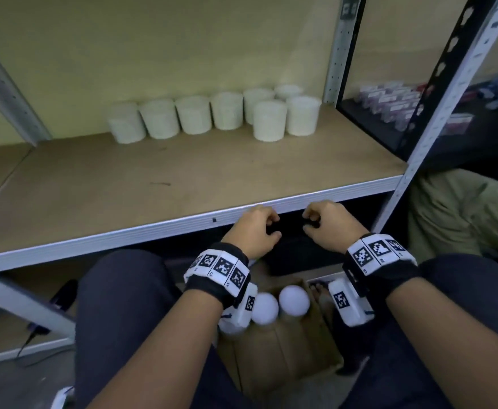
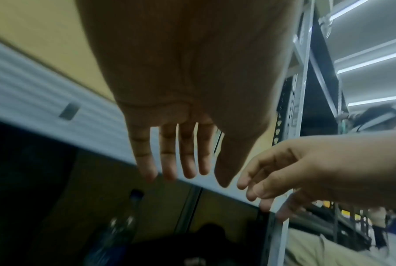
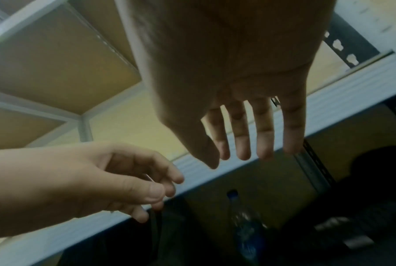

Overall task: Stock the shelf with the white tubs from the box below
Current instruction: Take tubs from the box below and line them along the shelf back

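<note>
Several white tubs [image 1: 194,115] stand in a row at the back of the wooden shelf [image 1: 153,178], two of them a little forward at the right end. Below, between my knees, a cardboard box [image 1: 286,349] shows two round white tub lids [image 1: 294,301]. My left hand [image 1: 271,228] and right hand [image 1: 309,222] hover side by side at the shelf's white front rail [image 1: 123,234], above the box. Both hold nothing. In the left wrist view my left hand [image 2: 181,172] has loose, nearly straight fingers; the right wrist view shows my right hand [image 3: 238,154] the same way.
A perforated metal post [image 1: 419,137] bounds the shelf on the right, with a dark neighbouring shelf of packaged goods [image 1: 389,101] beyond it. Khaki cloth [image 1: 463,216] lies at the far right. A water bottle [image 3: 244,225] stands under the shelf. My legs [image 1: 118,305] flank the box.
</note>
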A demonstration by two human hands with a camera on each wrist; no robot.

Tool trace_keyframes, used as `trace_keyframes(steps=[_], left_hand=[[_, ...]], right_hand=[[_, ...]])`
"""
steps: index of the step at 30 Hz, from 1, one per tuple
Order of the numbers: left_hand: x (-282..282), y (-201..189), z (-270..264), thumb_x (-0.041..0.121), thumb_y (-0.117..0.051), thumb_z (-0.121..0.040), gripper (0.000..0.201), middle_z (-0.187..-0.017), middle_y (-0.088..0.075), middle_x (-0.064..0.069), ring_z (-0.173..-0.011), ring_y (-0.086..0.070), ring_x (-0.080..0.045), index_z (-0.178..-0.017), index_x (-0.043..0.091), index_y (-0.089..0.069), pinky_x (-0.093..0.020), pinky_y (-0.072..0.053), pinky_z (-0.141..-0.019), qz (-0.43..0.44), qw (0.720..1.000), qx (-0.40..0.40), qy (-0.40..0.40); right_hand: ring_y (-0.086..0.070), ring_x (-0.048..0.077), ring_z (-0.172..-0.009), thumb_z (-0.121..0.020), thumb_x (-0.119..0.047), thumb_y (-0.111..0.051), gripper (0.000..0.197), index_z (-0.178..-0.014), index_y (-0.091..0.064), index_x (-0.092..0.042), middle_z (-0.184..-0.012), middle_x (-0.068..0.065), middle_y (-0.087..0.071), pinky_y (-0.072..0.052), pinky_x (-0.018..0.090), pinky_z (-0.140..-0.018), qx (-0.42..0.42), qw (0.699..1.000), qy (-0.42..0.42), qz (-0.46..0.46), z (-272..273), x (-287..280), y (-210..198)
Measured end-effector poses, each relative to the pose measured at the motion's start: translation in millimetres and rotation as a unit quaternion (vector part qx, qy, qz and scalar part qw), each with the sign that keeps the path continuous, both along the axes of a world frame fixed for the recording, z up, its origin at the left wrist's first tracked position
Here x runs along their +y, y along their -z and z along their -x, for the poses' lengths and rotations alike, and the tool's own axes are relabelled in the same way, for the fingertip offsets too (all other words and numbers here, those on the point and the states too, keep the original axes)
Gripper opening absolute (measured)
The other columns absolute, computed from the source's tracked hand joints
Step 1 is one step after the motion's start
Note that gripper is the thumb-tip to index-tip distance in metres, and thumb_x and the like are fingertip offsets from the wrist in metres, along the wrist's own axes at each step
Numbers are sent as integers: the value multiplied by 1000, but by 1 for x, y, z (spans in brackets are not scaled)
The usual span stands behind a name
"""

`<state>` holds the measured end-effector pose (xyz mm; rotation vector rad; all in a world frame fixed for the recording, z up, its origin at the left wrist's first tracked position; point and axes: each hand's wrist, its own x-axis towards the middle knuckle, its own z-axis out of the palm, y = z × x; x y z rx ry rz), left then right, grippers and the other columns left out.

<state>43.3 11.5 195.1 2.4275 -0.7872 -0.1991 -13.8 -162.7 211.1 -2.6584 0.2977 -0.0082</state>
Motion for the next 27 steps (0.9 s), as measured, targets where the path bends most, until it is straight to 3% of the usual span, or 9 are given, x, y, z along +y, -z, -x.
trace_keyframes(steps=[3,7,12,16,19,21,24,27], left_hand=[[-1,36,3,25,-67,-82,34,-114,-55,-5,-103,-57,-20,-114,15,-59,-30,-48,-90,-51,997,58,-4],[-3,87,8,24,-69,-80,42,-119,-51,-10,-110,-54,-25,-119,14,-56,-36,-46,-98,-96,987,129,-10],[-5,150,8,23,-70,-76,45,-123,-54,-10,-112,-56,-29,-118,16,-53,-34,-47,-90,-150,973,177,-24],[-5,194,9,25,-68,-80,58,-134,-46,-12,-121,-49,-33,-132,16,-44,-37,-44,-98,-190,959,206,-29],[-6,220,11,23,-71,-77,63,-137,-40,-11,-123,-46,-37,-133,22,-43,-40,-43,-99,-214,949,229,-26],[-8,237,11,23,-70,-78,65,-139,-35,-10,-123,-43,-37,-136,24,-40,-40,-40,-100,-231,943,241,-20],[-10,262,13,22,-67,-78,65,-144,-26,-6,-130,-33,-37,-135,29,-36,-45,-39,-100,-245,938,243,-25],[-11,283,17,26,-68,-74,68,-142,-26,-5,-125,-35,-37,-134,29,-35,-45,-40,-96,-261,941,211,-37]], right_hand=[[-60,23,-105,-82,-23,-66,33,-114,-63,-14,-115,8,-61,-48,29,-92,65,998,-12,4,5,4,34],[-57,26,-113,-80,-23,-68,43,-122,-58,-16,-125,10,-56,-49,35,-97,141,990,-24,5,3,8,83],[-54,31,-116,-81,-19,-62,50,-130,-50,-20,-129,9,-52,-50,41,-96,224,973,-43,29,-6,14,141],[-53,34,-116,-84,-26,-61,51,-132,-47,-18,-130,12,-49,-48,41,-96,273,959,-46,52,-9,19,175],[-55,35,-115,-81,-34,-60,52,-130,-49,-21,-130,9,-52,-48,45,-96,295,950,-47,91,-9,18,202],[-52,36,-118,-81,-38,-52,48,-127,-49,-25,-133,8,-49,-42,49,-102,308,943,-58,115,-10,19,218],[-46,36,-126,-88,-34,-42,29,-105,-58,-17,-138,13,-48,-36,50,-108,316,932,-72,162,-15,24,238],[-33,36,-135,-88,-36,-44,45,-130,-49,-20,-144,12,-37,-23,53,-114,309,934,-62,166,-18,27,260]])
